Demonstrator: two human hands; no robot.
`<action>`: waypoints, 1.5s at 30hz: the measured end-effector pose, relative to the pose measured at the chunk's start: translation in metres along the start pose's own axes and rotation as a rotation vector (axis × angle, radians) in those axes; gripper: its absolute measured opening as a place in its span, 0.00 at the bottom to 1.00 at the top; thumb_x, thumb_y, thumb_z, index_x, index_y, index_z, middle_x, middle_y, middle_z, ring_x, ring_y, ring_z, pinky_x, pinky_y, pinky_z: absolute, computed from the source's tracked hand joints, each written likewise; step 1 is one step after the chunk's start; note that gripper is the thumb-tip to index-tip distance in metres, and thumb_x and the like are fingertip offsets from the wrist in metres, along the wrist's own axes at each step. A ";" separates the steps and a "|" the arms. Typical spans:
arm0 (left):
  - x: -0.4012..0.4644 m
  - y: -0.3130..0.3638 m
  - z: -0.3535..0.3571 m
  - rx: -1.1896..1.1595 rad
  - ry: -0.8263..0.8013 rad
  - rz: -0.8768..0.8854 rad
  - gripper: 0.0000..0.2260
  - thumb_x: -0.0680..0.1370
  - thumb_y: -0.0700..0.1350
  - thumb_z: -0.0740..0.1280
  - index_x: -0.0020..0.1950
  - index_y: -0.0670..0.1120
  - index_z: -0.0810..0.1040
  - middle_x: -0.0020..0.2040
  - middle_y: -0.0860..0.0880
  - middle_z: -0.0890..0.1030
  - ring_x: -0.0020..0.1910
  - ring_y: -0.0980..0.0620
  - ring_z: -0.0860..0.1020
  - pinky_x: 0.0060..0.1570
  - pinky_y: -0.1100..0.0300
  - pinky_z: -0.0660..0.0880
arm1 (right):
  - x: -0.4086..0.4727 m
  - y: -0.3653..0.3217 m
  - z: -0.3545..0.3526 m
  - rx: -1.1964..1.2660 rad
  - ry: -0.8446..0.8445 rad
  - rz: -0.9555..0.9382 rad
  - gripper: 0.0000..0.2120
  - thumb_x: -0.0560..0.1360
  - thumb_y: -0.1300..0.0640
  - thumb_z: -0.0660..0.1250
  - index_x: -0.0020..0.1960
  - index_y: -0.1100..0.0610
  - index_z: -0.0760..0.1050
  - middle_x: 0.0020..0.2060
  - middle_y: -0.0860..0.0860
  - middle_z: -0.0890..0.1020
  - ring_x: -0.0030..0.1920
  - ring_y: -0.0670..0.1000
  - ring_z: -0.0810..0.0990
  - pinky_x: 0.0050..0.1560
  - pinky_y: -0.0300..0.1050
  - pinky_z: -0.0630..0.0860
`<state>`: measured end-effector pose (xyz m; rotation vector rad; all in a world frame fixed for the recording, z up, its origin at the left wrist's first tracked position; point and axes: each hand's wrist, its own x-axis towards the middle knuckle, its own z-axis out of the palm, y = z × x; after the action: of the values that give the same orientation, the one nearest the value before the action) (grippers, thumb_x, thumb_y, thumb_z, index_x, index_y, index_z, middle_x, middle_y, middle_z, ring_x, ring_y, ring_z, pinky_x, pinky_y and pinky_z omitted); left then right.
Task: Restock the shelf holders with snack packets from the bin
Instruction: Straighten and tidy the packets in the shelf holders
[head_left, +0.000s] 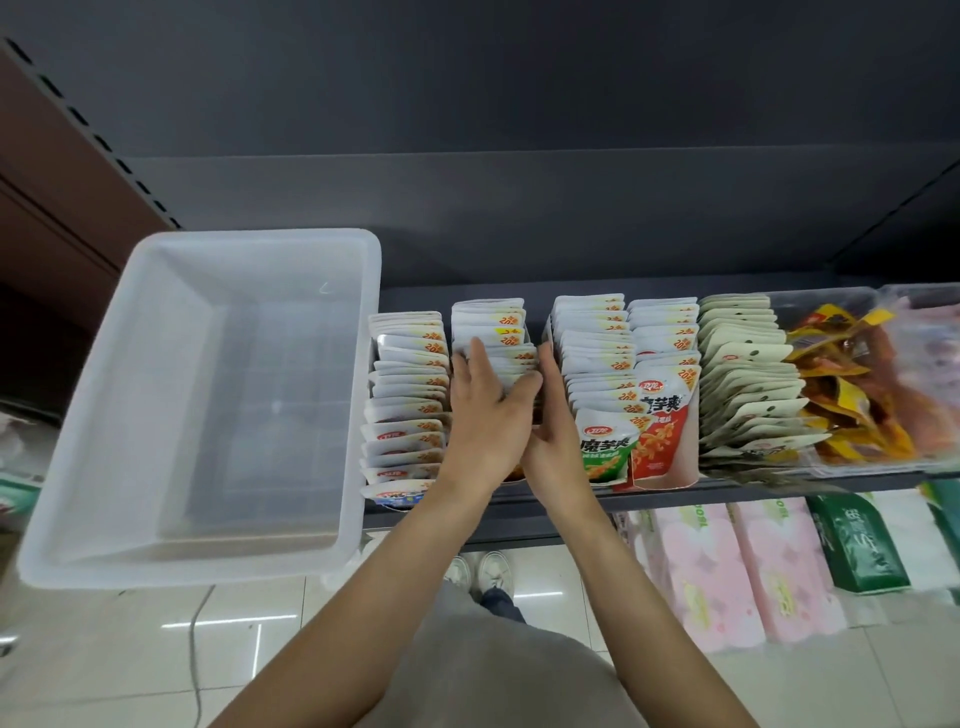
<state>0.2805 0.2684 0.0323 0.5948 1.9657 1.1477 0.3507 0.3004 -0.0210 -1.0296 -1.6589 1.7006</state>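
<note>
Both forearms reached up from the bottom of the view to the second row of snack packets (491, 332). The left hand (483, 410) lay over the packet tops, fingers mostly straight, thumb stretched right across the stack, pressing rather than pinching. The right hand (553, 415) stood edge-on against the row's right side, fingers straight, bracing it. The bin (104, 395), just left of the holders on the shelf (519, 506), looked empty, so all the packets sat in the rows. The risk was in the squeeze: uneven pressure could buckle the slick packets, tip them into the neighbouring row (408, 395), or push the front ones off the shelf's lip.
</note>
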 end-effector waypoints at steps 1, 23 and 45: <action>-0.002 0.001 0.000 -0.066 0.013 -0.028 0.30 0.77 0.52 0.61 0.77 0.51 0.52 0.77 0.52 0.53 0.76 0.53 0.49 0.75 0.51 0.51 | 0.000 0.000 0.000 0.007 -0.003 0.006 0.35 0.74 0.74 0.63 0.75 0.57 0.53 0.62 0.36 0.67 0.57 0.23 0.67 0.55 0.22 0.66; -0.001 -0.002 -0.002 -0.071 0.105 -0.004 0.26 0.81 0.51 0.56 0.77 0.53 0.50 0.78 0.53 0.50 0.76 0.52 0.48 0.74 0.51 0.50 | 0.018 -0.011 0.000 0.091 -0.004 -0.049 0.21 0.79 0.67 0.58 0.69 0.50 0.63 0.63 0.45 0.74 0.63 0.42 0.73 0.60 0.37 0.73; -0.001 0.002 -0.024 -0.222 0.032 -0.027 0.22 0.81 0.48 0.58 0.75 0.55 0.60 0.71 0.57 0.66 0.69 0.57 0.64 0.66 0.60 0.63 | 0.020 -0.023 0.002 -0.208 -0.019 -0.036 0.29 0.79 0.67 0.59 0.76 0.50 0.56 0.75 0.44 0.59 0.72 0.39 0.57 0.73 0.42 0.59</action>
<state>0.2624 0.2563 0.0415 0.4340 1.8353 1.3437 0.3351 0.3178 -0.0017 -1.0737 -1.8859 1.5432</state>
